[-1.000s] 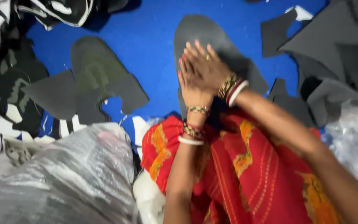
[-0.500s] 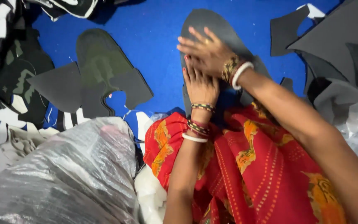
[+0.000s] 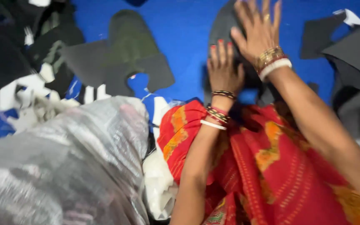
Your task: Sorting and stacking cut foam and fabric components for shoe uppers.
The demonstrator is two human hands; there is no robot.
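1. Fingers [image 3: 219,50] of the left hand [image 3: 223,71] lie straight and close together, palm down, flat on a dark grey cut-out piece [image 3: 226,27] in the upper middle of the frame; they press rather than clamp.
2. Fingers of the right hand [image 3: 257,31] are spread apart and open, the palm resting on the same grey piece just above and to the right of the left hand, gripping nothing.
3. That grey piece has a rounded top and lies flat on the blue surface [image 3: 184,37], partly hidden under both hands.
4. Both wrists wear bangles: the left has dark, red and white bands, the right has gold, red and white ones.
5. Red cloth with orange patterns [image 3: 263,166] fills the lower middle and lower right of the frame, beneath both forearms.
6. Another dark cut-out shape [image 3: 126,54], with a rounded top and wide flaps, lies flat on the blue surface in the upper left centre, well apart from the hands.
7. More dark grey sheets [image 3: 346,46] lie at the upper right edge.
8. A crinkled clear plastic bag [image 3: 63,166] fills the lower left.
9. Black and white scraps [image 3: 17,83] are heaped along the left edge; the blur hides their detail.
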